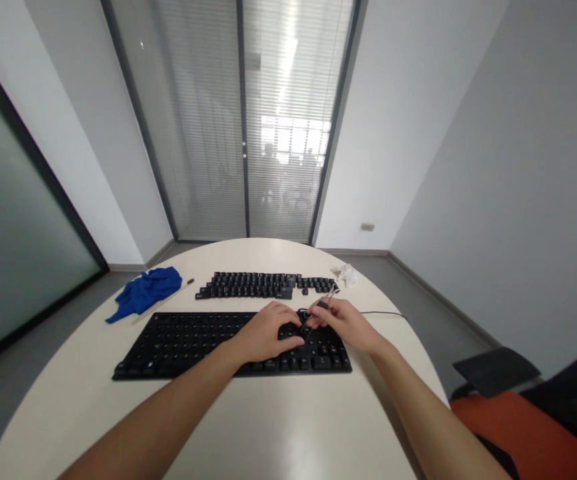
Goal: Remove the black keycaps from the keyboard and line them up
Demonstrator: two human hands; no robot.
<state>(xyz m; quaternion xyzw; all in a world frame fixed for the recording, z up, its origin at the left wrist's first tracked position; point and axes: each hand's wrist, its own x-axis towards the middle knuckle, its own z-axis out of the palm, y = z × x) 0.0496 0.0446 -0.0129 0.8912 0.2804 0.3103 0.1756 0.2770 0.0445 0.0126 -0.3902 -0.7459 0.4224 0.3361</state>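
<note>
A black keyboard [188,343] lies across the round white table [278,427]. My left hand [268,333] rests on the keyboard's right half with its fingers curled down onto the keys. My right hand [345,322] is closed on a thin black tool [318,308], held like a pen, whose tip points down at the keys beside my left fingers. Behind the keyboard lie rows of loose black keycaps [265,285], laid out in keyboard order.
A crumpled blue cloth [145,292] and a thin stick [163,301] lie at the table's left. A white crumpled tissue [345,273] sits at the back right. A black cable [383,313] runs off the right edge. An orange chair seat [528,433] stands at the right.
</note>
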